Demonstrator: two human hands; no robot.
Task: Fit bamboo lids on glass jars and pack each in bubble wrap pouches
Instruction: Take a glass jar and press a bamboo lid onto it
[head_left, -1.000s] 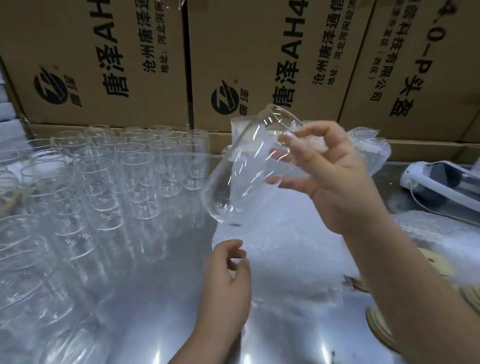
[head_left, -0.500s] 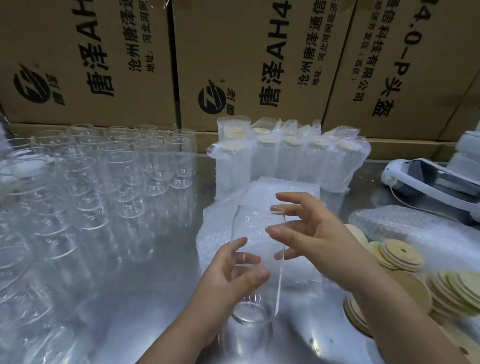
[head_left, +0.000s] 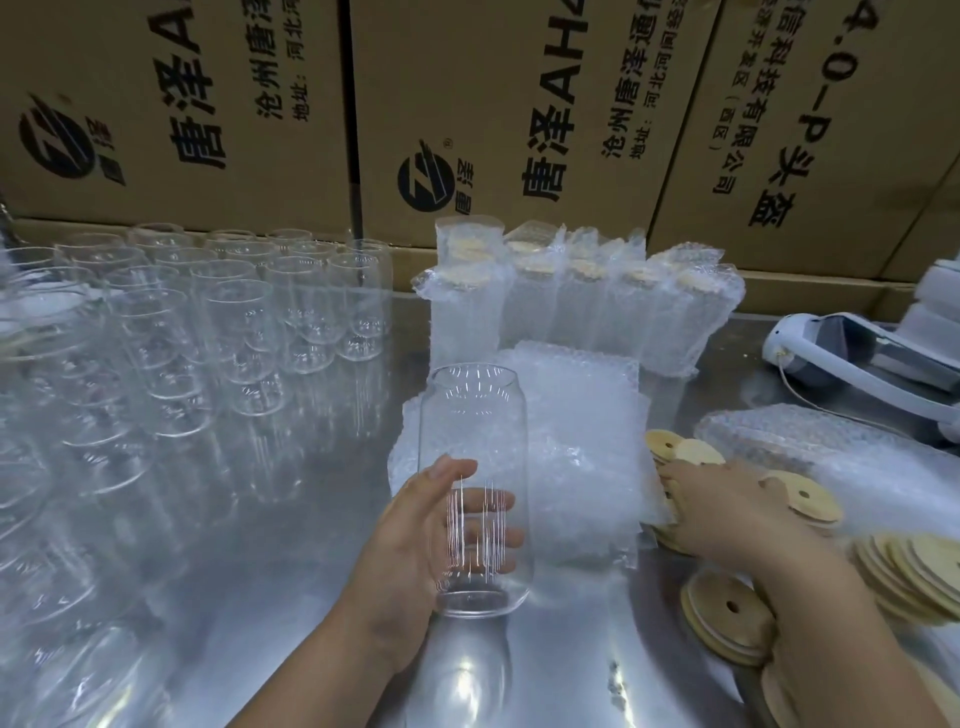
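Left hand (head_left: 410, 561) curls round the jar (head_left: 472, 441), upright on the table (head_left: 260, 597) just beside the pouches (head_left: 582, 415). Right hand (head_left: 727, 514) lies over the lids (head_left: 810, 499) (whether it grips one, I can't tell).

Steel worktable (head_left: 291, 597) backed by a wall of cartons.

Large brown cardboard cartons (head_left: 519, 104), printed in black with Chinese characters, "AH" lettering and a round logo, stand side by side along the far edge and fill the whole back of the view. A lower cardboard ledge (head_left: 810, 293) runs beneath them. The worktable is bare, dully reflective metal, with bright glints of light on its near part. At the far right lies a white handheld device (head_left: 841, 358) with a grey panel, and a thin cable (head_left: 810, 405) trails from it across the metal.
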